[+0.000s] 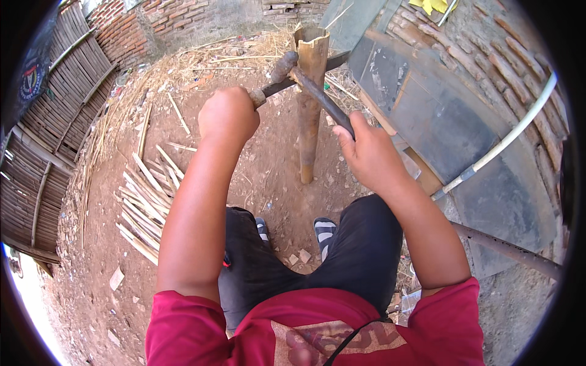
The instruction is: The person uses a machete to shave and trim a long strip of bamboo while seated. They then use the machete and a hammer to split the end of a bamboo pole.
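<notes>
The left hand [227, 116] is gripping the handle of a dark blade [305, 73], its fingers clamped tight around the handle's end. The blade is lying across the top of an upright bamboo pole [310, 104] standing on the dirt ground [97, 244], at about 1 o'clock from that hand. The right hand [369, 152] is holding a dark metal rod [321, 99], fingers wrapped around its lower end; the rod is slanting toward 11 o'clock, its far tip meeting the blade beside the pole's rim. A pile of split bamboo strips [143, 204] is lying at 7 o'clock from the left hand.
</notes>
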Tool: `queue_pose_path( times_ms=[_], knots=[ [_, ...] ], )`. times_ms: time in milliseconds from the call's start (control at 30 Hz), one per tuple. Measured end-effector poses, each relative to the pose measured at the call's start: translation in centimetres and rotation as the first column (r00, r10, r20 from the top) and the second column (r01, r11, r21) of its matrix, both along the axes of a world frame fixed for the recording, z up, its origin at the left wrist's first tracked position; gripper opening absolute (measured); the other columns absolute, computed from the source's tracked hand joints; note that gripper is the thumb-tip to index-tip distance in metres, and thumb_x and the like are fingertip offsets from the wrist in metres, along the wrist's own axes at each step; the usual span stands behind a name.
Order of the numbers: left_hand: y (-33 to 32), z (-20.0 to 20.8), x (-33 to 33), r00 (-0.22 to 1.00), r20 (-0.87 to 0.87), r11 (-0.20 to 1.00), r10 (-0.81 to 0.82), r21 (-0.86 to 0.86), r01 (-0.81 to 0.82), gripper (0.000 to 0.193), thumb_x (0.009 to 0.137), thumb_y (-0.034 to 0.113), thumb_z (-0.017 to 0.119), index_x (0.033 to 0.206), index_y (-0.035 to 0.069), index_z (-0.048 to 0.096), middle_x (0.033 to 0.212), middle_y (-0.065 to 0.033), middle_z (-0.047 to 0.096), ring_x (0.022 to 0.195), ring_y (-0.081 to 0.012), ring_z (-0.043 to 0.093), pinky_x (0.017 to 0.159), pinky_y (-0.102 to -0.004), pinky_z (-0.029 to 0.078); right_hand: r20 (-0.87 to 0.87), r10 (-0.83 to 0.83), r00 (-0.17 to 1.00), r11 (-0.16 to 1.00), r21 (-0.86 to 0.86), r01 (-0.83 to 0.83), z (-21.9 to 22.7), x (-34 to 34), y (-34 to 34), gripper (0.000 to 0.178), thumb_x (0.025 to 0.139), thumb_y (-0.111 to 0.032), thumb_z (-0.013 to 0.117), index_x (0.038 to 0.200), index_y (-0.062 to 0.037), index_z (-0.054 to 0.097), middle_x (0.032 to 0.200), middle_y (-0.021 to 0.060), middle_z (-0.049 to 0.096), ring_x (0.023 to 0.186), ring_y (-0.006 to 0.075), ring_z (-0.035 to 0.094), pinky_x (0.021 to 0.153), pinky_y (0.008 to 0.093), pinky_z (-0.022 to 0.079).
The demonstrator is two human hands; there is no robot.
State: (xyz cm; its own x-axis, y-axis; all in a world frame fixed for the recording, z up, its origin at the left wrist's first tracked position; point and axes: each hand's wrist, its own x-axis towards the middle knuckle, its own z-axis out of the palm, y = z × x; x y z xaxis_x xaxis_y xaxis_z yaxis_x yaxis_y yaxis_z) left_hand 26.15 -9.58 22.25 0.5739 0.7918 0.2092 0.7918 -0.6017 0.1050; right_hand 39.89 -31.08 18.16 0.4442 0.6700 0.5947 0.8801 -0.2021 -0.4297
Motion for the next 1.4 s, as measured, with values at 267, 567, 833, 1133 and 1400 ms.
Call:
queue_pose_path(
  times_ms=[267, 567, 833, 1133, 1400],
  knots=[
    [0.8, -0.8, -0.3, 1.000, 0.013, 1.000, 0.010, -0.003, -0.010, 0.027, 0.091, 0.030, 0.071, 0.101, 0.005, 0.077, 0.104, -0.0194, 0.076, 0.097, -0.0374, 0.074, 0.087, -0.0482, 0.060, -0.140, 0.025, 0.990, 0.974, 0.225, 0.007, 5.4, -0.6, -0.2, 0.041, 0.107, -0.039, 0.057, 0.094, -0.0005, 0.055, 0.068, 0.0218, 0.063, 0.063, 0.0459, 0.063, 0.058, 0.0542, 0.046],
    [1.7, -1.4, 0.3, 1.000, 0.013, 0.999, -0.025, 0.045, 0.024, 0.029, 0.090, 0.032, 0.075, 0.102, 0.005, 0.075, 0.102, -0.0184, 0.076, 0.097, -0.0369, 0.074, 0.086, -0.0476, 0.060, -0.153, 0.030, 0.988, 0.999, 0.042, -0.024, 5.1, -0.2, 0.0, 0.040, 0.105, -0.039, 0.059, 0.095, -0.0001, 0.055, 0.070, 0.0240, 0.064, 0.069, 0.0484, 0.064, 0.062, 0.0567, 0.047],
    [1.7, -1.3, 0.7, 1.000, 0.009, 0.998, -0.024, 0.057, 0.024, 0.030, 0.091, 0.034, 0.075, 0.100, 0.005, 0.075, 0.099, -0.0186, 0.077, 0.094, -0.0371, 0.075, 0.083, -0.0478, 0.060, -0.201, 0.008, 0.980, 0.992, -0.123, -0.034, 4.7, 2.0, -0.5, 0.040, 0.106, -0.041, 0.058, 0.100, -0.0014, 0.059, 0.069, 0.0201, 0.064, 0.064, 0.0408, 0.065, 0.060, 0.0492, 0.048],
    [1.2, -0.5, 1.4, 1.000, -0.009, 1.000, -0.025, 0.002, 0.025, 0.023, 0.092, 0.022, 0.068, 0.105, 0.007, 0.079, 0.108, -0.0187, 0.077, 0.100, -0.0363, 0.075, 0.088, -0.0460, 0.061, -0.173, -0.005, 0.985, 0.983, -0.181, -0.027, 1.9, 1.6, -0.4, 0.040, 0.105, -0.039, 0.059, 0.095, -0.0012, 0.056, 0.069, 0.0227, 0.064, 0.068, 0.0486, 0.063, 0.062, 0.0548, 0.047],
    [5.5, -0.1, -0.6, 0.997, 0.049, 0.992, -0.055, 0.113, 0.049, 0.039, 0.090, 0.043, 0.077, 0.098, 0.006, 0.073, 0.095, -0.0185, 0.076, 0.090, -0.0381, 0.074, 0.081, -0.0493, 0.059, -0.476, 0.163, 0.864, 0.956, 0.291, -0.019, 0.8, 2.3, -3.9, 0.040, 0.110, -0.041, 0.056, 0.100, -0.0029, 0.062, 0.067, 0.0005, 0.051, 0.059, 0.0103, 0.048, 0.056, 0.0308, 0.040]
  ],
)
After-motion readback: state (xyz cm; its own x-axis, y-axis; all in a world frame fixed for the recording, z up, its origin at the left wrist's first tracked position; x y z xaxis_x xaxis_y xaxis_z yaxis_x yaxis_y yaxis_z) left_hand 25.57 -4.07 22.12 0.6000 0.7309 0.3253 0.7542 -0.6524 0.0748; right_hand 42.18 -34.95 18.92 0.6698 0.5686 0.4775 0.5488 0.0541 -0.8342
